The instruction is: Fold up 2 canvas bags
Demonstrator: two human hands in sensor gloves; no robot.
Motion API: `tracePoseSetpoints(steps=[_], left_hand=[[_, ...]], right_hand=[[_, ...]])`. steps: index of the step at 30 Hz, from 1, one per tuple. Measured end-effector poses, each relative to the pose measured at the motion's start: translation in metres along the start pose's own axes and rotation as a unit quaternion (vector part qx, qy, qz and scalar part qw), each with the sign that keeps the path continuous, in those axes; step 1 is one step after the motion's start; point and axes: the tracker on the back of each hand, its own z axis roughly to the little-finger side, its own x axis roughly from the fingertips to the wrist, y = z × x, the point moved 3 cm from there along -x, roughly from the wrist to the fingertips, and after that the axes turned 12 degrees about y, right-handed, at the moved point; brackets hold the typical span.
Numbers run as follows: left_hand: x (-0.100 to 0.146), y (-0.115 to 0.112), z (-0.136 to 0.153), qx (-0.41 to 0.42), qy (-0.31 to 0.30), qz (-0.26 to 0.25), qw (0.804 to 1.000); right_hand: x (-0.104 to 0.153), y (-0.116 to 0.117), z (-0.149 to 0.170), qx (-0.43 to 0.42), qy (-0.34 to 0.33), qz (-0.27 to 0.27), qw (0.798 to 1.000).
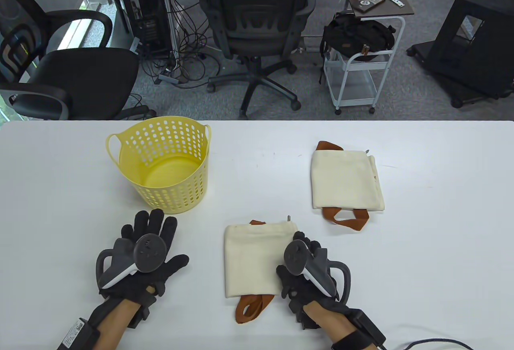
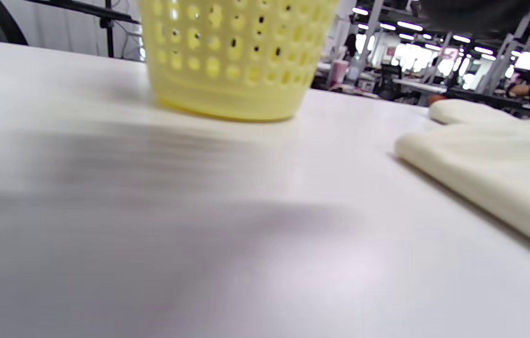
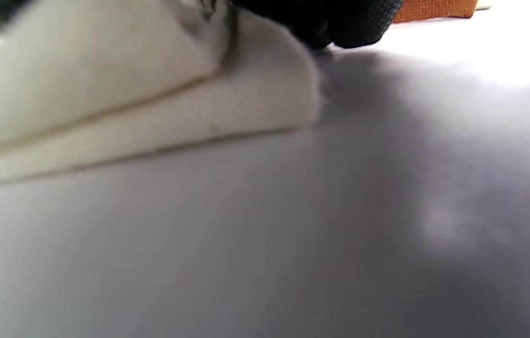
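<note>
Two cream canvas bags with brown handles lie folded on the white table. The near bag (image 1: 255, 261) is at the front middle, and it also shows in the left wrist view (image 2: 495, 159) and the right wrist view (image 3: 128, 94). The far bag (image 1: 346, 181) lies behind it to the right. My right hand (image 1: 306, 247) is curled over the near bag's right edge, and its fingertips (image 3: 340, 23) hold the folded layers there. My left hand (image 1: 158, 231) lies flat on the table with fingers spread, left of the near bag and empty.
A yellow perforated basket (image 1: 164, 165) stands at the back left, just beyond my left hand; it also shows in the left wrist view (image 2: 237, 61). Office chairs and a cart stand past the table's far edge.
</note>
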Motion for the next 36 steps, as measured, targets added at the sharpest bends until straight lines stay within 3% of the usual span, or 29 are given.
tracePoseSetpoints(steps=[2, 7, 12, 18, 23, 29, 36], left_hand=[[-0.001, -0.005, 0.010, 0.000, 0.010, -0.003, 1.000], [-0.003, -0.015, 0.023, 0.004, 0.026, 0.027, 0.999], [0.001, -0.011, 0.017, 0.011, 0.009, 0.012, 1.000], [0.003, -0.011, 0.015, 0.007, 0.004, 0.015, 1.000], [0.002, -0.014, 0.015, 0.002, 0.005, 0.023, 1.000], [0.002, -0.014, 0.013, 0.000, 0.002, 0.023, 1.000], [-0.001, -0.015, 0.018, 0.001, 0.015, 0.025, 1.000]], right_hand=[[0.001, -0.003, -0.002, 0.008, -0.001, 0.032, 0.999], [-0.002, -0.004, -0.001, -0.004, 0.011, 0.024, 1.000], [-0.001, -0.009, 0.001, -0.020, 0.017, 0.040, 0.999], [-0.010, -0.017, 0.016, -0.123, 0.010, -0.016, 0.992], [-0.020, -0.019, 0.031, -0.258, -0.005, -0.074, 0.963], [-0.037, -0.051, 0.037, -0.415, -0.050, -0.059, 0.906], [-0.095, -0.123, 0.059, -0.435, -0.082, 0.016, 0.896]])
